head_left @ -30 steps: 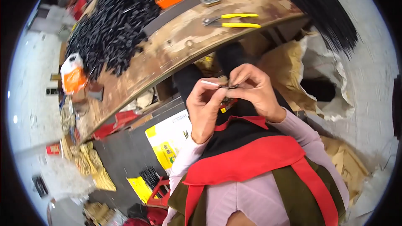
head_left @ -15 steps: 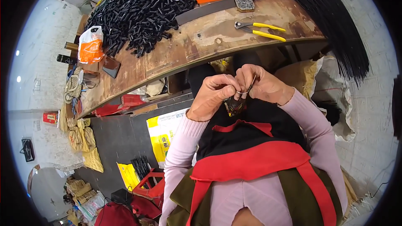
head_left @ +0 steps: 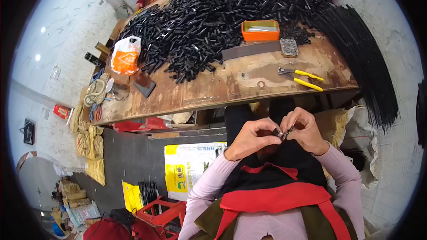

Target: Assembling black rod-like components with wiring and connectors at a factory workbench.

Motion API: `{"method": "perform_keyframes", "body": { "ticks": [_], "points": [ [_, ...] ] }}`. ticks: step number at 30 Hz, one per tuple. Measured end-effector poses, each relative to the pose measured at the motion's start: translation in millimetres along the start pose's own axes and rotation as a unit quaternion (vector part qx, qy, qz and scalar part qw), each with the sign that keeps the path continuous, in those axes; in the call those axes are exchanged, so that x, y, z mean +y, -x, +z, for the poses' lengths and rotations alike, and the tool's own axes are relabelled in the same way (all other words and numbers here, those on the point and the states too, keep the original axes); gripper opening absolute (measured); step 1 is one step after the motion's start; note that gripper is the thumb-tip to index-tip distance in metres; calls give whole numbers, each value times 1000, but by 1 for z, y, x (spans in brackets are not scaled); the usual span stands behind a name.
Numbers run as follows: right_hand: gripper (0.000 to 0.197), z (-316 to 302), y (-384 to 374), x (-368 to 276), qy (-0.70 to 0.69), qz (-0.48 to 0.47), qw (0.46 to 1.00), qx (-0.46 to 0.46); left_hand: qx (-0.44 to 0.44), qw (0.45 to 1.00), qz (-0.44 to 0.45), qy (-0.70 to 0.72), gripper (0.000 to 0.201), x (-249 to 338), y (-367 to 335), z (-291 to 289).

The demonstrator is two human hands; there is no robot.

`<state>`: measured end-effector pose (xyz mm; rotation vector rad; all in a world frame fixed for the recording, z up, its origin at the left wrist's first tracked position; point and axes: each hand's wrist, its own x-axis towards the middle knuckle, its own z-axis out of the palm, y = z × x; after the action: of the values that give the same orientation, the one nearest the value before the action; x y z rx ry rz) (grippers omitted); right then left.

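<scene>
Black-clad at the lap (head_left: 275,156), working over it on a small dark piece (head_left: 283,136), near the table (head_left: 209,90). Pinched between thumb and fingertips of left hand (head_left: 252,138) and right hand (head_left: 306,130), nearly meeting; apparently mid-handling by feel, calling next for steady, fine finger control.

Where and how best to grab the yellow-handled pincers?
Probably around both yellow handles, past the metal arms, coming from the table's near edge with the right hand. The pincers lie flat, metal head pointing left and away, handles splayed rightward toward that edge. The spread means the grip should span both before closing.
</scene>
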<state>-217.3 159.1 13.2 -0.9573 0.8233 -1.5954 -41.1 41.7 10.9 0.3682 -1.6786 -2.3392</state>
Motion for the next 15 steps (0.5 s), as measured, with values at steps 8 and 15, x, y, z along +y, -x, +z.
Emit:
{"method": "perform_keyframes", "body": {
  "ticks": [8, 15],
  "points": [
    [22, -7, -21, -11, 125, -32, 990, 52, 73, 996, 58, -7, 19, 6, -15, 5],
    [8, -47, -72, -52, 197, 169, 963, -71, 134, 990, 53, -6, 15, 5, -24, -14]
  ]
}}
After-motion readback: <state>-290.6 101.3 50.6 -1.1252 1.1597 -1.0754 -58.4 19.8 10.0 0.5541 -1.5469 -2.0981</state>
